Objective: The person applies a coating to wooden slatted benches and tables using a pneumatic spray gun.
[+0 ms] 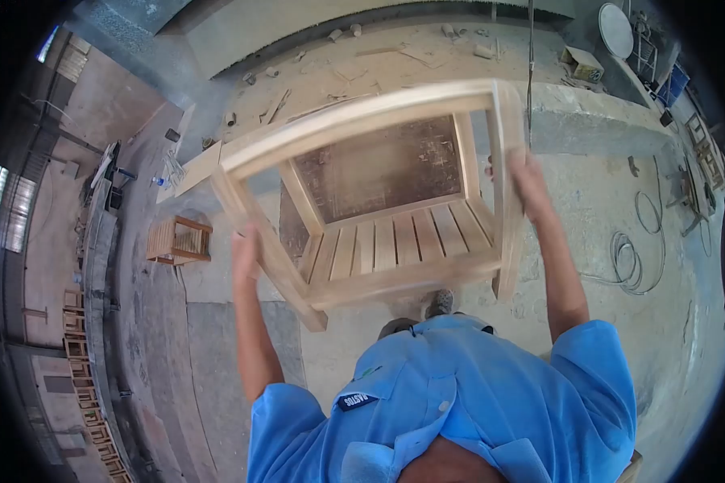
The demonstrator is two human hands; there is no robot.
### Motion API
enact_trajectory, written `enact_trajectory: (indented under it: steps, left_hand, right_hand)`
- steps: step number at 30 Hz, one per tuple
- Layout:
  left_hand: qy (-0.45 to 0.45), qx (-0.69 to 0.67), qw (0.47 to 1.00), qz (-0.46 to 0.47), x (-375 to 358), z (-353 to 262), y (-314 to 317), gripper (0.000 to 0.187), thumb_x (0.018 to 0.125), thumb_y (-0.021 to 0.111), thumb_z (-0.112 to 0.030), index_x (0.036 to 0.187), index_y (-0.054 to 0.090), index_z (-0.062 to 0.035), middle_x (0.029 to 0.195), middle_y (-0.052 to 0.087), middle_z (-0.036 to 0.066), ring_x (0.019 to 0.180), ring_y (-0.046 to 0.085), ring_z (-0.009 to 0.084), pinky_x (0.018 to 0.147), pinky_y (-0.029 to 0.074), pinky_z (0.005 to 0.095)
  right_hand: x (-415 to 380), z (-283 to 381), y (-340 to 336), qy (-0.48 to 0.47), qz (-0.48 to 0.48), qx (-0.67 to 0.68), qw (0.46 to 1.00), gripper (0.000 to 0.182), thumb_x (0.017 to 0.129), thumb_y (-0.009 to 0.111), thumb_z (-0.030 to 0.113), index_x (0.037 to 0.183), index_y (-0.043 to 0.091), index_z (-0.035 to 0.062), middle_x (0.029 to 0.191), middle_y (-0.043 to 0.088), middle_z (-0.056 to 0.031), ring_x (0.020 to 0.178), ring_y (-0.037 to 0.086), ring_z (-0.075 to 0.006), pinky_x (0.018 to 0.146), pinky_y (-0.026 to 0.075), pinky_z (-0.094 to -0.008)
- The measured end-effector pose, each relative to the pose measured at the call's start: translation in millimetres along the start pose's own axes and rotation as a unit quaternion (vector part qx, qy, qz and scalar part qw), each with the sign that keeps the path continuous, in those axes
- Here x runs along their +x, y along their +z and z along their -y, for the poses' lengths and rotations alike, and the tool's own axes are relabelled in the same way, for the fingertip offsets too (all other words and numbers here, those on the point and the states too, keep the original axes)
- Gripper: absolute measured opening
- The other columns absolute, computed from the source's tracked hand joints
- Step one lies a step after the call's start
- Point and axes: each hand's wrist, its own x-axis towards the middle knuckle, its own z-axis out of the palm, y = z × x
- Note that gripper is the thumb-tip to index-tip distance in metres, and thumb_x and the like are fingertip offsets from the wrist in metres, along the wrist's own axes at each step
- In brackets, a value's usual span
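Note:
A pale wooden side table frame (403, 274) with a slatted lower shelf is held up in front of my body, its edges smeared by motion. My left hand (247, 251) is closed round the upright at its left side. On the opposite side my right hand (530, 187) grips the other upright, some fingertips showing on the inner side. Through the frame's opening shows a dark brown scuffed board (379, 173). Parts of both hands are blurred or hidden behind the wood.
A small slatted wooden piece (180, 240) stands on the floor to the left. Coiled cable (627, 262) lies at the right. Wood scraps (379, 51) litter the area beyond, past a low concrete ledge (588, 121). Several wooden frames (84, 374) line the far left.

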Motion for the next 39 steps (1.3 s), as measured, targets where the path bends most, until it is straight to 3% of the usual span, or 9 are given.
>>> enact_trajectory:
  steps: [4, 13, 16, 21, 23, 30, 32, 36, 39]
  left_hand:
    - [-0.026, 0.018, 0.993, -0.111, 21.3, 20.1, 49.1, 0.041, 0.087, 0.066, -0.031, 0.111, 0.061, 0.0018, 0.09, 0.065, 0.008, 0.077, 0.063, 0.0189, 0.068, 0.05, 0.0327]
    - [-0.146, 0.057, 0.98, -0.12, 133.2, 19.7, 93.4, 0.059, 0.074, 0.077, -0.034, 0.107, 0.065, 0.0129, 0.098, 0.069, 0.015, 0.084, 0.065, 0.021, 0.075, 0.05, 0.0355]
    - [-0.148, 0.076, 0.979, -0.117, 170.7, 54.3, 96.6, 0.06, 0.073, 0.077, -0.034, 0.106, 0.065, 0.0144, 0.099, 0.069, 0.017, 0.086, 0.066, 0.0224, 0.077, 0.051, 0.037]
    - [-0.193, 0.065, 0.972, -0.115, 234.7, 98.2, 104.2, 0.062, 0.073, 0.078, -0.032, 0.108, 0.062, 0.017, 0.101, 0.068, 0.02, 0.094, 0.066, 0.026, 0.081, 0.052, 0.0382]
    - [-0.258, 0.03, 0.963, -0.069, 208.8, 53.1, 109.0, 0.06, 0.076, 0.078, -0.03, 0.11, 0.061, 0.0174, 0.105, 0.067, 0.023, 0.098, 0.066, 0.0279, 0.084, 0.052, 0.038]
    - [0.007, 0.181, 0.983, -0.026, 181.1, 79.1, 98.0, 0.072, 0.085, 0.07, -0.037, 0.137, 0.043, 0.0047, 0.132, 0.053, 0.026, 0.124, 0.05, 0.037, 0.105, 0.037, 0.0417]
    - [0.073, 0.191, 0.978, -0.026, 156.3, 76.5, 101.2, 0.07, 0.089, 0.066, -0.035, 0.139, 0.039, 0.0064, 0.136, 0.049, 0.027, 0.126, 0.048, 0.0381, 0.107, 0.036, 0.0419]
    - [0.028, 0.188, 0.981, -0.032, 90.8, 69.7, 110.0, 0.074, 0.094, 0.057, -0.026, 0.147, 0.02, 0.0109, 0.152, 0.023, 0.032, 0.144, 0.021, 0.0393, 0.118, 0.017, 0.0409]
    - [0.04, 0.195, 0.974, -0.104, 49.2, 57.2, 128.2, 0.065, 0.095, 0.056, -0.026, 0.141, 0.033, 0.0126, 0.141, 0.042, 0.033, 0.133, 0.041, 0.039, 0.111, 0.031, 0.0406]
  right_hand:
    - [20.3, -7.9, 9.8, -0.021, -0.018, -0.136, 0.99, 0.052, 0.083, 0.072, 0.044, 0.107, 0.063, -0.0014, 0.086, 0.066, -0.008, 0.077, 0.063, -0.0154, 0.069, 0.051, -0.0328]
    - [187.4, -42.3, 15.0, 0.049, 0.032, -0.27, 0.961, 0.09, 0.067, 0.075, 0.059, 0.119, 0.058, -0.0125, 0.108, 0.066, -0.0281, 0.1, 0.066, -0.0343, 0.088, 0.051, -0.0417]
    - [220.2, -60.8, 24.2, 0.006, 0.01, -0.354, 0.935, 0.071, 0.079, 0.067, 0.056, 0.11, 0.065, -0.0075, 0.097, 0.069, -0.0223, 0.091, 0.068, -0.0329, 0.083, 0.05, -0.0422]
    - [267.5, -95.5, 32.5, -0.079, 0.031, -0.476, 0.875, 0.075, 0.079, 0.065, 0.058, 0.116, 0.059, -0.0074, 0.11, 0.063, -0.0326, 0.104, 0.063, -0.0428, 0.09, 0.049, -0.045]
    - [254.4, -102.8, 26.3, -0.057, 0.049, -0.497, 0.864, 0.074, 0.081, 0.063, 0.058, 0.117, 0.058, -0.0069, 0.111, 0.063, -0.0333, 0.105, 0.062, -0.044, 0.091, 0.048, -0.0458]
    - [241.1, -68.8, 41.8, -0.001, 0.053, -0.515, 0.855, 0.086, 0.086, 0.055, 0.064, 0.134, 0.048, -0.0065, 0.128, 0.055, -0.0321, 0.123, 0.053, -0.041, 0.105, 0.041, -0.046]
    - [265.2, -76.6, 16.2, -0.083, 0.087, -0.519, 0.846, 0.079, 0.087, 0.056, 0.062, 0.131, 0.053, -0.0035, 0.112, 0.064, -0.0285, 0.106, 0.063, -0.0393, 0.092, 0.049, -0.0465]
    - [325.7, -2.2, -33.5, -0.158, -0.072, -0.5, 0.848, 0.064, 0.084, 0.067, 0.05, 0.124, 0.059, 0.0007, 0.107, 0.067, -0.0237, 0.098, 0.067, -0.0348, 0.082, 0.053, -0.043]
    - [402.0, 47.8, -81.7, -0.303, -0.234, -0.49, 0.783, 0.063, 0.082, 0.072, 0.043, 0.127, 0.056, 0.0014, 0.111, 0.066, -0.0229, 0.101, 0.066, -0.035, 0.085, 0.051, -0.042]
